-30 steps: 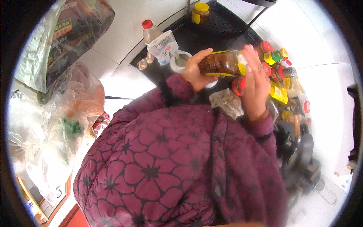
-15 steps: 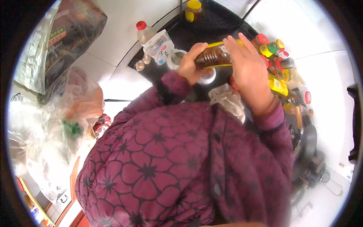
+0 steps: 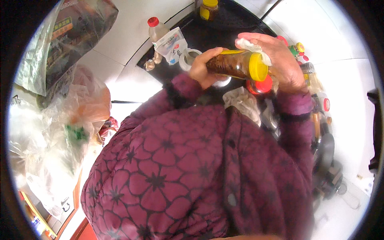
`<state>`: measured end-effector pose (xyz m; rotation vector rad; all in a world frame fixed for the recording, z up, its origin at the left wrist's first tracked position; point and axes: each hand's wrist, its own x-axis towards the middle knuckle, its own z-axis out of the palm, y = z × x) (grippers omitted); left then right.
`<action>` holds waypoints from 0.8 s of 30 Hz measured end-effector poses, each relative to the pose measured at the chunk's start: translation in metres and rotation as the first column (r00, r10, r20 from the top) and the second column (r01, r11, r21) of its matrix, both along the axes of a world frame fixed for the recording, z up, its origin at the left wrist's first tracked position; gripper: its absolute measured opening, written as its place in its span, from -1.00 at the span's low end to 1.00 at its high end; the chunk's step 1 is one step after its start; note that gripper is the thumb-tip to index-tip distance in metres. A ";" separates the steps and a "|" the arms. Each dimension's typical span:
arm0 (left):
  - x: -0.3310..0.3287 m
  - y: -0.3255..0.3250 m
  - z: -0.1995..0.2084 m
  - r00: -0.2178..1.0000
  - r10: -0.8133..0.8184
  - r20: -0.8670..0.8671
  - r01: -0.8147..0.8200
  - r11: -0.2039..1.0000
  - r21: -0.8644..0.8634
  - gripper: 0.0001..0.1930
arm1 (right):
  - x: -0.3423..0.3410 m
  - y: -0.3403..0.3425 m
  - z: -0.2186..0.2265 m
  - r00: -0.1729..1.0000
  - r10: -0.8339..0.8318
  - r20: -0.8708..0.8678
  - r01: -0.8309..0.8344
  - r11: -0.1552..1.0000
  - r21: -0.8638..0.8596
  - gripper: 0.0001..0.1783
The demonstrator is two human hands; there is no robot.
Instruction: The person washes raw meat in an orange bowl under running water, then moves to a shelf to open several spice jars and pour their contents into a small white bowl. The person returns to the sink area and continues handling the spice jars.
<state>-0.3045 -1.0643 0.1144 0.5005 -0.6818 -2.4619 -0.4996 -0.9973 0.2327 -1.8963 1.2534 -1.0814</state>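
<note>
My left hand is wrapped round the body of a clear jar with dark brown contents and a yellow lid. The jar is tipped nearly on its side, its lid end toward the right. A white crumpled cloth or tissue lies under the fingers and palm of my right hand, against the jar near its lid. Just below the yellow lid stands a red-lidded jar. Another pale crumpled cloth lies on the black surface, closer to my body.
At the back stands another yellow-lidded jar. Left of my hands are a red-capped bottle, a white packet, a white round container and garlic. Seasoning bottles crowd the right. Plastic bags hang at left.
My right hand has shifted right along the jar to its lid end, uncovering the yellow lid, and the white cloth now shows under it. The left hand keeps its hold.
</note>
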 end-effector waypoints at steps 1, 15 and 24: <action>-0.002 0.000 0.000 1.000 0.001 -0.016 0.000 0.998 0.063 -0.55 | 0.004 0.002 -0.005 0.995 -0.032 0.091 0.030 0.999 0.023 -0.66; -0.016 0.006 -0.007 0.972 0.006 -0.234 0.067 0.951 0.302 -0.51 | 0.061 -0.008 -0.056 0.506 -0.566 0.651 0.776 0.627 -0.058 -0.61; -0.028 0.020 0.016 0.920 0.171 -0.353 -0.116 0.978 0.173 -0.59 | 0.092 -0.009 -0.072 0.495 -0.720 -0.486 0.154 0.624 -0.766 -0.59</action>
